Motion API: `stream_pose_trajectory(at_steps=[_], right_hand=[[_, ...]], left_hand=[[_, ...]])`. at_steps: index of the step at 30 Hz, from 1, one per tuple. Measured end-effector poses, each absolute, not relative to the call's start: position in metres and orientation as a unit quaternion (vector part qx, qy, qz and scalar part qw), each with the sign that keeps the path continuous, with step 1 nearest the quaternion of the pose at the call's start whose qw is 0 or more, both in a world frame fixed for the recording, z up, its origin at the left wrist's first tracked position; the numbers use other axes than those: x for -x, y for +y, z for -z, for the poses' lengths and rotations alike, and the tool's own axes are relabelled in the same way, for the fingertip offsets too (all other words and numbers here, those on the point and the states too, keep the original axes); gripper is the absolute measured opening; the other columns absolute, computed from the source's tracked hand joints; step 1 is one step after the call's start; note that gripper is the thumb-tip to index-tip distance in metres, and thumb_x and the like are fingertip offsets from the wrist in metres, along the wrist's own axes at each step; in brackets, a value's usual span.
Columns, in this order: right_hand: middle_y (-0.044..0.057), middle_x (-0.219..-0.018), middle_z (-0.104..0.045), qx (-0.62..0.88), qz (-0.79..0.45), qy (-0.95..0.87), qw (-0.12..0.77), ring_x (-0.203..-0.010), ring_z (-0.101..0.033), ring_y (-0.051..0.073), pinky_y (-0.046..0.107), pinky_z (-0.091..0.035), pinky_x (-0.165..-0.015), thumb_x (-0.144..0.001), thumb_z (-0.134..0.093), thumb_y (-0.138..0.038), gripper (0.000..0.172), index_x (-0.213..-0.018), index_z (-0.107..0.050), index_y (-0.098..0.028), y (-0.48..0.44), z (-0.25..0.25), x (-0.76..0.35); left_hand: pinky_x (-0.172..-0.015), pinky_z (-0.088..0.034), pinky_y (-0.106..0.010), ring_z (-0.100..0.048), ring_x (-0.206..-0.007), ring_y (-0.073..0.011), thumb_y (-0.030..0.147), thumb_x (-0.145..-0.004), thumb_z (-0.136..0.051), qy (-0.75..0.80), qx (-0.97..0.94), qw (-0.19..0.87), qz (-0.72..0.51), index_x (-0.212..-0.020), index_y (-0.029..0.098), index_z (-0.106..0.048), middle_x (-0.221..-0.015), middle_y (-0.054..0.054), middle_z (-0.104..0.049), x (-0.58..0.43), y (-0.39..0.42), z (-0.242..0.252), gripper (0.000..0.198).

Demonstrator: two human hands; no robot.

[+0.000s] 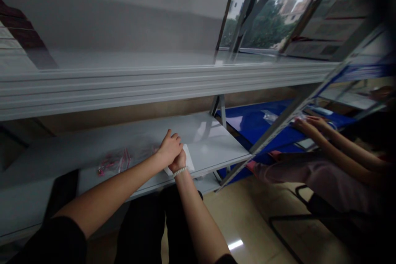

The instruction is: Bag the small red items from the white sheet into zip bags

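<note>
My left hand (170, 147) rests on the grey lower shelf (213, 140), its fingers curled over a white flat piece (188, 161), perhaps paper or a small bag. My right hand (178, 161), with a bead bracelet at the wrist, is tucked under and against the left hand; its fingers are closed and mostly hidden. Both hands meet at the white piece near the shelf's front edge. To their left lie clear small bags with pink contents (114, 161).
An upper grey shelf edge (154, 86) runs across above the hands. At the right, another person's hands (309, 126) work over a blue surface (256, 126) behind slanted metal frame posts (278, 126). Tiled floor lies below; a window stands behind.
</note>
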State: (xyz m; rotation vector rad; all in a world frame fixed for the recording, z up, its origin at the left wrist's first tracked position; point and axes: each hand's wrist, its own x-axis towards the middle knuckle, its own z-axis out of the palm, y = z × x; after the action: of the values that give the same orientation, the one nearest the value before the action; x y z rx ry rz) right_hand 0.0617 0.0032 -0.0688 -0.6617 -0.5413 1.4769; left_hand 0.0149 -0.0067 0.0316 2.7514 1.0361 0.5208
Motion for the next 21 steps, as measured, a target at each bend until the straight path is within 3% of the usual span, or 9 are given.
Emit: stream_pose_trajectory(at_steps=[5, 8, 11, 16, 19, 21], right_hand=[[0.004, -0.074, -0.067, 0.283, -0.668, -0.185, 0.663, -0.083, -0.065, 0.022, 0.040, -0.052, -0.081, -0.080, -0.039, -0.041, 0.022, -0.069, -0.051, -0.026, 0.004, 0.063, -0.061], [0.005, -0.065, -0.065, 0.284, -0.675, -0.173, 0.659, -0.076, -0.064, 0.024, 0.041, -0.052, -0.072, -0.080, -0.040, -0.040, 0.024, -0.065, -0.052, -0.025, 0.001, 0.058, -0.065], [0.004, -0.054, -0.059, 0.273, -0.700, -0.145, 0.644, -0.060, -0.060, 0.023, 0.038, -0.051, -0.060, -0.081, -0.038, -0.039, 0.029, -0.060, -0.051, -0.023, -0.006, 0.050, -0.069], [0.001, -0.049, -0.054, 0.224, -0.746, -0.102, 0.619, -0.044, -0.050, 0.016, 0.029, -0.044, -0.045, -0.076, -0.047, -0.023, 0.017, -0.060, -0.050, -0.021, -0.015, 0.038, -0.066], [-0.001, -0.049, -0.056, 0.231, -0.750, -0.100, 0.611, -0.044, -0.052, 0.015, 0.026, -0.044, -0.045, -0.071, -0.052, -0.012, 0.010, -0.064, -0.054, -0.019, -0.015, 0.035, -0.062], [-0.001, -0.053, -0.060, 0.234, -0.747, -0.091, 0.616, -0.046, -0.054, 0.014, 0.025, -0.047, -0.047, -0.070, -0.053, -0.009, 0.011, -0.066, -0.056, -0.018, -0.015, 0.034, -0.063]], left_hand=[[-0.102, -0.016, -0.055, -0.049, -0.101, -0.0309, -0.006, -0.071, -0.059, 0.367, -0.923, 0.010, -0.118, -0.067, 0.018, -0.064, -0.083, -0.010, -0.065, -0.011, -0.007, -0.040, 0.025], [-0.099, -0.021, -0.054, -0.050, -0.100, -0.0313, -0.002, -0.072, -0.061, 0.361, -0.928, -0.011, -0.092, -0.069, 0.018, -0.064, -0.084, -0.010, -0.065, -0.005, -0.005, -0.049, 0.020], [-0.097, -0.025, -0.052, -0.051, -0.099, -0.0317, 0.002, -0.063, -0.072, 0.354, -0.933, -0.021, -0.066, -0.070, 0.019, -0.064, -0.085, -0.009, -0.066, 0.002, 0.003, -0.058, 0.020], [-0.095, -0.029, -0.050, -0.053, -0.099, -0.0333, 0.008, -0.040, -0.086, 0.346, -0.938, -0.017, -0.025, -0.074, 0.019, -0.065, -0.087, -0.007, -0.067, 0.009, 0.012, -0.066, 0.042], [-0.097, -0.029, -0.049, -0.054, -0.103, -0.0338, 0.013, -0.037, -0.088, 0.345, -0.939, -0.011, -0.015, -0.085, 0.019, -0.067, -0.092, -0.008, -0.068, 0.015, 0.010, -0.074, 0.053], [-0.101, -0.028, -0.048, -0.052, -0.110, -0.0337, 0.025, -0.041, -0.089, 0.341, -0.940, 0.000, -0.036, -0.104, 0.021, -0.065, -0.107, -0.008, -0.067, 0.026, 0.009, -0.082, 0.067]])
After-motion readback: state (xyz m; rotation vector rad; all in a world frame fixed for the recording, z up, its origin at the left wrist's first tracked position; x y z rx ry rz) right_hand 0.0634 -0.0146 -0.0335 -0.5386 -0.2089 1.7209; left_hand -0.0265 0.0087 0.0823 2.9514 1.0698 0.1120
